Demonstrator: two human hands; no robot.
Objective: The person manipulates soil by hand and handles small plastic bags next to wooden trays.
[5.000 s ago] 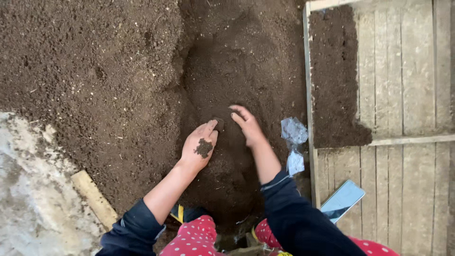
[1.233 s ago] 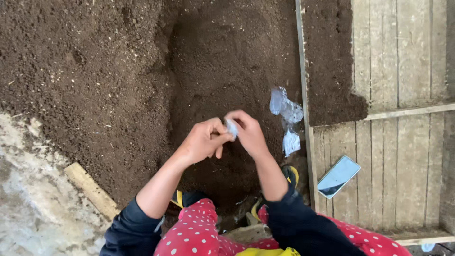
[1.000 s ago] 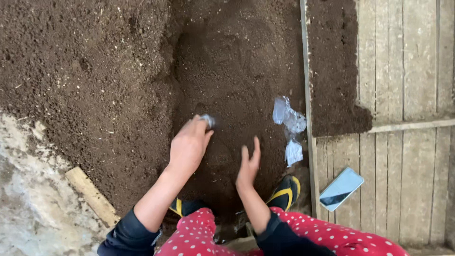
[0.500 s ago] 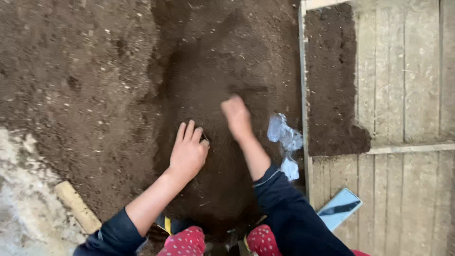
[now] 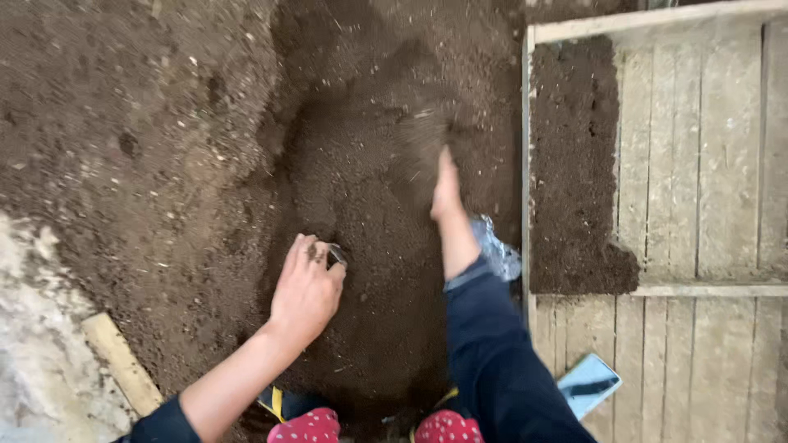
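**Hands in the soil bed**

Fingers of the left hand (image 5: 308, 289) lie close together and bent, knuckles up, with a small grey scrap (image 5: 337, 255) pinched at the fingertips just above the dark soil (image 5: 164, 148). The scrap is too small to tell what it is; it looks like a bit of foil or plastic. The hand rests low over the loose earth, likely so the pinched bit stays near the spot being worked.

The right hand (image 5: 446, 189) reaches further out, edge-on to the camera, fingers held straight and together like a blade, their tips touching the soil. It holds nothing that I can see. Blur around the fingertips and scattered crumbs suggest it is sweeping or pushing earth, which would explain the flat, stiff shape.

Just beside the right wrist, a crumpled clear plastic wrapper (image 5: 495, 250) lies on the soil against the pale frame edge (image 5: 525, 164), partly covered by the dark blue sleeve (image 5: 492, 353). It is silvery-transparent, shapeless, with no label I can make out.

Beyond the frame edge, more soil (image 5: 574, 164) is heaped on a weathered wooden plank floor (image 5: 714, 164). Lower down on the planks lies a flat rectangular phone (image 5: 588, 384), pale blue-grey, tilted, face up. At the far left a short wooden board (image 5: 121, 361) sits at the soil's margin beside pale rubble (image 5: 33, 361).
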